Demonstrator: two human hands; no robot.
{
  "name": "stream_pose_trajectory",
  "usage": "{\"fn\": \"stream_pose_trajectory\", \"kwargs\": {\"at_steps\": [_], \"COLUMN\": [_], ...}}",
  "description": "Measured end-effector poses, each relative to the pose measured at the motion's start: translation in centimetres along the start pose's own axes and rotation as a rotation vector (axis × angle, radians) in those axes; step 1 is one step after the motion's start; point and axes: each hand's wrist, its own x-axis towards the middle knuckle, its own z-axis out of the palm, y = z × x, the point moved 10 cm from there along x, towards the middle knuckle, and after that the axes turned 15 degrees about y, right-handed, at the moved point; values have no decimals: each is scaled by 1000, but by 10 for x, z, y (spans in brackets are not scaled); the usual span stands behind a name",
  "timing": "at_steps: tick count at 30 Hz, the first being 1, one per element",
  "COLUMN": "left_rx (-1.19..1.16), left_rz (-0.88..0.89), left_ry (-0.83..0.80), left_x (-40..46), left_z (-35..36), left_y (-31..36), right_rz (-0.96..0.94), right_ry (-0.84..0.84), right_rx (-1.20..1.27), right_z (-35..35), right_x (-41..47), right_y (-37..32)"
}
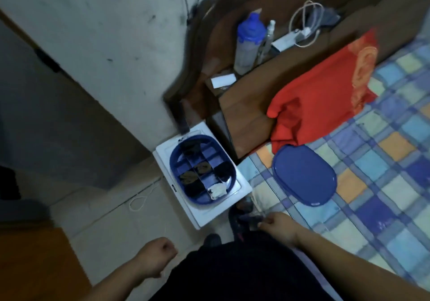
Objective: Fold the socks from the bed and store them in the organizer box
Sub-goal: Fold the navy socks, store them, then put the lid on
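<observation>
Several folded socks stored in organizer box; left hand fisted, empty; dark sock pinched by right hand, 6 o'clock of box.

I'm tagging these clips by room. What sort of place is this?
Most likely a bedroom: a bed with a checked sheet, a wooden headboard shelf with a bottle, and a sock organizer box alongside.

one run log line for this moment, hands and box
left hand: curled, holds nothing | right hand: grips dark sock | organizer box: open, partly filled | lid: on bed
</observation>
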Motion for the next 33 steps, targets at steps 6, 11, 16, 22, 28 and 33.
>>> {"fn": "stream_pose_trajectory", "kwargs": {"at_steps": [6,11,16,22,28,33], "left_rx": [304,436,505,684,880,939], "left_rz": [135,231,370,532,664,830], "left_ry": [-21,-40,-132,-186,-189,-243], "left_x": [41,54,37,-8,-80,-186], "left_z": [-18,-11,40,132,240,348], "left_y": [5,48,100,129,132,119], "right_rz": [230,450,595,750,954,1105], "right_ry": [171,285,345,476,562,565], "right_rx": [224,563,718,996,1148,1187], "right_z": [20,50,84,135,224,320], "right_x": [-54,-122,-184,-269,-385,-506], "right_y": [64,115,161,220,305,366]}}
